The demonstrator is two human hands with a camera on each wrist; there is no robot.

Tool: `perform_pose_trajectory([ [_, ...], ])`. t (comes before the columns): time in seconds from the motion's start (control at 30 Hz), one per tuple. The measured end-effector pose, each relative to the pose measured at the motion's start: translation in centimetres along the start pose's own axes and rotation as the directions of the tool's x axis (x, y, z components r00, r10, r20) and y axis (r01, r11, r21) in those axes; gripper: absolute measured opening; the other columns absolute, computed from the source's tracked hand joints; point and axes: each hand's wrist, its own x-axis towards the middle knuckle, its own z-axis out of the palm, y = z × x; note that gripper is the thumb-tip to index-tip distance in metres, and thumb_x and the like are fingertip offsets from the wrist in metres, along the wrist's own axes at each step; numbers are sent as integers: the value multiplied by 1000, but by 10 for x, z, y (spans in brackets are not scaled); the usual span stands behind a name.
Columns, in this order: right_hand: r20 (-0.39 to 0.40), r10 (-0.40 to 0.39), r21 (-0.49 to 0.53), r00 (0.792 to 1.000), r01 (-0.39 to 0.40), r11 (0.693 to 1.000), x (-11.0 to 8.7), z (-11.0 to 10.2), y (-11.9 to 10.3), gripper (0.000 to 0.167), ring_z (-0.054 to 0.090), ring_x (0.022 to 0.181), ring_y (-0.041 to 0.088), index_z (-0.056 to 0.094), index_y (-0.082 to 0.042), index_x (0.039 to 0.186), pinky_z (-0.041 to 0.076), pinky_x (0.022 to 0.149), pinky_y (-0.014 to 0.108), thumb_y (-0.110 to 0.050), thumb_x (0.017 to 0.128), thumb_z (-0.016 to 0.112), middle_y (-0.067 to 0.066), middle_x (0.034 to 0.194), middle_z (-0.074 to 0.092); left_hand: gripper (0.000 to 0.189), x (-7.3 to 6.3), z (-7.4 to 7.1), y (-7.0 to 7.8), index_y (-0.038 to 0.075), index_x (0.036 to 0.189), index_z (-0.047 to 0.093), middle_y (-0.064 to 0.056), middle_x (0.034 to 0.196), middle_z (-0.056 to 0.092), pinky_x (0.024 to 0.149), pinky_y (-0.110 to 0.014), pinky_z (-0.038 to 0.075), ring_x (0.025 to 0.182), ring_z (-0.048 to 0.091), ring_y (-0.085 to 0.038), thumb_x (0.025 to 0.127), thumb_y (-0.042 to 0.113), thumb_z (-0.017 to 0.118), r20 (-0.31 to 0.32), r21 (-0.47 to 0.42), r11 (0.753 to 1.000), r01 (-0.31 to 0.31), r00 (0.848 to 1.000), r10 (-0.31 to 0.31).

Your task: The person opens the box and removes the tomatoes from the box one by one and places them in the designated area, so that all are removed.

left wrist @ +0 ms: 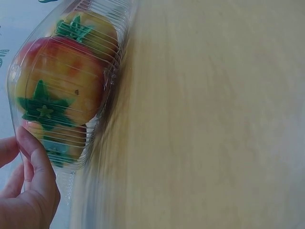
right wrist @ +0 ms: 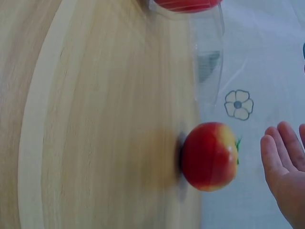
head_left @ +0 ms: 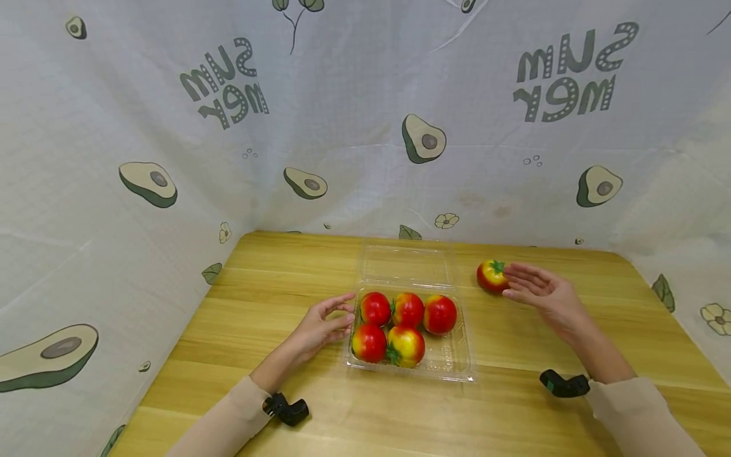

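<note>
"Plastic makes up the box in the head view, doesn't it? What does it hold?"

"Five red-and-yellow fruits: three in the far row, two in the near row, at left and middle. Its lid lies open on the far side."

"And the sixth fruit?"

"It sits on the wooden table, right of the box. The person's right hand is just beside it, fingers extended and holding nothing."

"The left hand?"

"At the box's left side, relaxed, fingers slightly bent, tips at the rim."

"What does the left wrist view add?"

"Fruits with green leaf caps show through the ribbed wall. A fingertip touches the box; the hand is not closed round it."

"And the right wrist view?"

"The sixth fruit rests on the table. A gap parts it from the right hand, whose fingers are straight. Part of the box shows at the top edge."
</note>
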Motion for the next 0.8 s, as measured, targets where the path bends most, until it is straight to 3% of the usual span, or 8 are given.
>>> perform_pose_trajectory([
  [0.27,65,-18,-28,998,20,999,-3,13,-5,45,65,111,12,56,-3,133,53,90,24,17,93,56,2,125,67,55,0,0,0,0,149,43,-13,119,52,75,-22,57,81,62,-14,97,1,62,2,2,1000,-4,1000,4],
  [0.57,135,-21,-62,991,29,998,-4,28,-6,48,64,115,14,49,8,139,52,93,27,18,93,57,2,126,66,55,1,-1,-2,1,149,44,-13,119,53,72,-21,56,81,62,-14,97,1,63,4,-1,1000,0,1000,0],
  [0.8,170,-13,-98,985,30,995,-4,39,-5,47,61,118,14,48,10,138,51,95,28,16,92,59,2,128,65,55,1,-1,-2,1,148,44,-12,118,53,73,-22,56,81,62,-13,97,1,63,2,-4,1000,1,1000,-1],
])
